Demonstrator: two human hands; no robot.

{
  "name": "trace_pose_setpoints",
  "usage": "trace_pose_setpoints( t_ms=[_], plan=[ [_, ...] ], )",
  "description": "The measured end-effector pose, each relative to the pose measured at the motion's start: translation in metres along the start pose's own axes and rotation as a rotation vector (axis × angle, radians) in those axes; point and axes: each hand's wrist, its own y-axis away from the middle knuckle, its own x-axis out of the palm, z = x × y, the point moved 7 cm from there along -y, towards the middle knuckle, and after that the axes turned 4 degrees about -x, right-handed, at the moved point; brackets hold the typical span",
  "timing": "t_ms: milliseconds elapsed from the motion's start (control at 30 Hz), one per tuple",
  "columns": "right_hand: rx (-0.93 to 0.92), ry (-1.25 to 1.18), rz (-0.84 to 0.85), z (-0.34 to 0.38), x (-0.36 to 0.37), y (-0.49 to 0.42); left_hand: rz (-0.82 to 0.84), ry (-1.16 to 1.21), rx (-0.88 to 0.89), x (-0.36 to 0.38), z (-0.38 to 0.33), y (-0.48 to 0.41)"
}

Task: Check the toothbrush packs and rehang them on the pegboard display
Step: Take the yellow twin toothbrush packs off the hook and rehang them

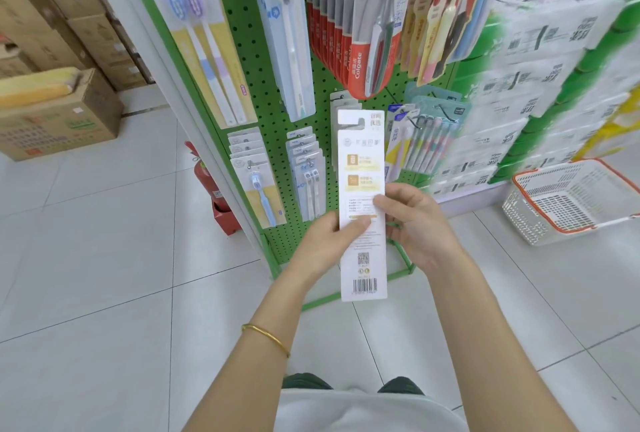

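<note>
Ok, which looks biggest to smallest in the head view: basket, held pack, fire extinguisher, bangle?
1. The basket and the held pack look close; the pack is nearer the camera, so unsure.
2. The fire extinguisher, partly hidden.
3. The bangle.

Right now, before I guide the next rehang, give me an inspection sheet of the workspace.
Surface: green pegboard, upright, pegs loaded; white tiled floor below.
Job's things: one toothbrush pack off the board, upright, printed back facing the camera; Colgate packs hanging above.
Clutter: nothing seen.
Grippers: left hand and right hand both hold the pack at its middle.
Cables: nothing seen.
Surroundings: fire extinguisher, cardboard boxes, plastic basket on the floor.
</note>
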Motion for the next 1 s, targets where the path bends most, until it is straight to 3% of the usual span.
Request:
trace_pose_setpoints(
  t_ms=[200,467,1000],
  plan=[
    [0.003,0.035,0.153,0.003,0.013,0.004,-0.241,0.165,0.149,-0.038,-0.036,-0.008],
    [0.033,0.043,0.255,0.004,0.02,0.009,-0.347,0.281,0.248,-0.058,-0.066,-0.009],
    [0.039,0.006,0.307,-0.003,0.024,0.008,-0.195,0.557,0.185,-0.053,-0.07,-0.011]
  ],
)
